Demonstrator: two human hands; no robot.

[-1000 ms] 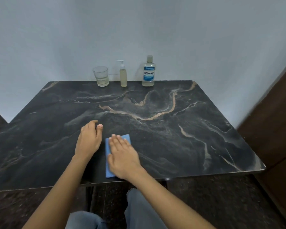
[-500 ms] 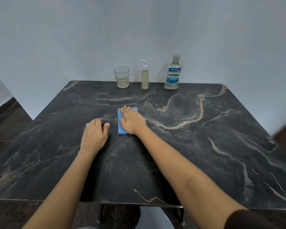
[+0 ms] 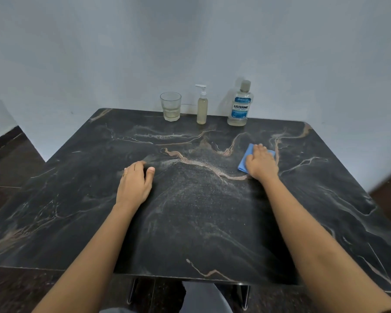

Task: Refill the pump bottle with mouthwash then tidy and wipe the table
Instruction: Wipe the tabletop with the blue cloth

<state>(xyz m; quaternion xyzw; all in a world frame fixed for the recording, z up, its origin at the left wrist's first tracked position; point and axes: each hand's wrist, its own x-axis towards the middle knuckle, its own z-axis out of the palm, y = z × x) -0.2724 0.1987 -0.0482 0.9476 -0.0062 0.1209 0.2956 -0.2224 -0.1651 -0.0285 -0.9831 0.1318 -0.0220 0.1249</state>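
A dark marble table [image 3: 190, 222] fills the view. My right hand [image 3: 261, 163] presses flat on a folded blue cloth [image 3: 246, 158] right of the table's middle. My left hand [image 3: 134, 182] rests palm down on the bare tabletop left of centre, holding nothing, a ring on one finger. Along the far edge by the wall stand a glass [image 3: 170, 106] with a little pale liquid, a pump bottle [image 3: 202, 107] of yellowish liquid with a white pump, and a capped Listerine mouthwash bottle [image 3: 240, 105] with a blue label.
A pale wall rises directly behind the table. Dark floor shows at the left and at the right edge. Below the near table edge I see metal legs and my grey trousers [image 3: 203, 297].
My right hand has slid the blue cloth from the near edge towards the far side, then to the right. The left hand stays flat on the table. The camera has leaned forward.
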